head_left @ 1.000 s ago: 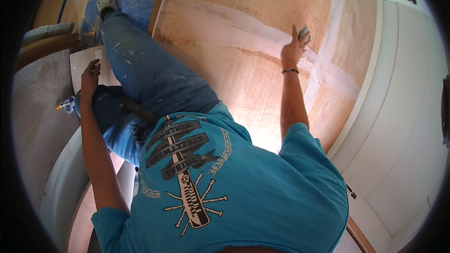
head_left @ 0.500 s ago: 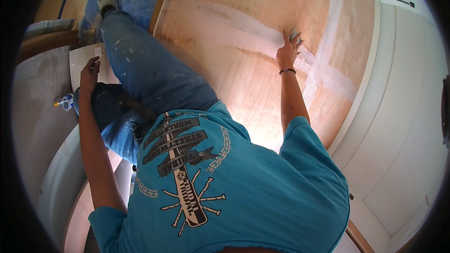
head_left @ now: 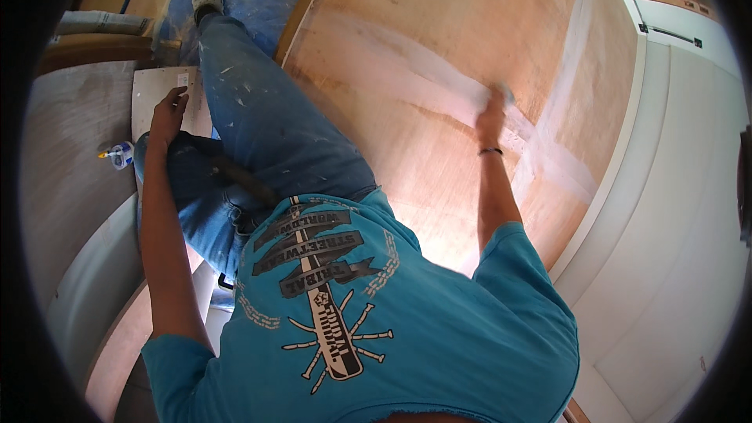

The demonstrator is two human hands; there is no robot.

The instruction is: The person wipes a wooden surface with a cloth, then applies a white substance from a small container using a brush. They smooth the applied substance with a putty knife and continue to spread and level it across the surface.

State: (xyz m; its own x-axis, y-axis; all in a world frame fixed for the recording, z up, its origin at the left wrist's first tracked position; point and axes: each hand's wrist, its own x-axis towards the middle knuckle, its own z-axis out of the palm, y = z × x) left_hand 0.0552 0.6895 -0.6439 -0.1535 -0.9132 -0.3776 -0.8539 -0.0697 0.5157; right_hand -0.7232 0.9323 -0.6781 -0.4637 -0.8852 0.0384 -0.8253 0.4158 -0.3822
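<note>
My right hand [head_left: 491, 116], smeared by motion, is on a broad plywood panel [head_left: 439, 27] with a small pale grey pad [head_left: 507, 95] under its fingertips. The pad's exact kind is too blurred to tell. Hand and pad are over a whitish-pink filler band [head_left: 415, 70] near where it meets an upright pale strip [head_left: 569, 47]. At the left, my left hand [head_left: 168, 116] hangs loosely above my bent knee, fingers apart and holding nothing. Behind that hand is a pale board [head_left: 153, 94] with a small label.
A small clear bottle with a yellow tip [head_left: 120, 154] is left of my bent knee. Blue sheeting [head_left: 258, 4] covers the floor around my outstretched foot. White panelling [head_left: 681, 188] stands along the right. A curved wooden edge [head_left: 301, 12] borders the plywood.
The whole view has shifted, so most things appear lower or farther right. My right hand has moved slightly along the plywood with the pad and is now blurred. My left hand stays above the knee.
</note>
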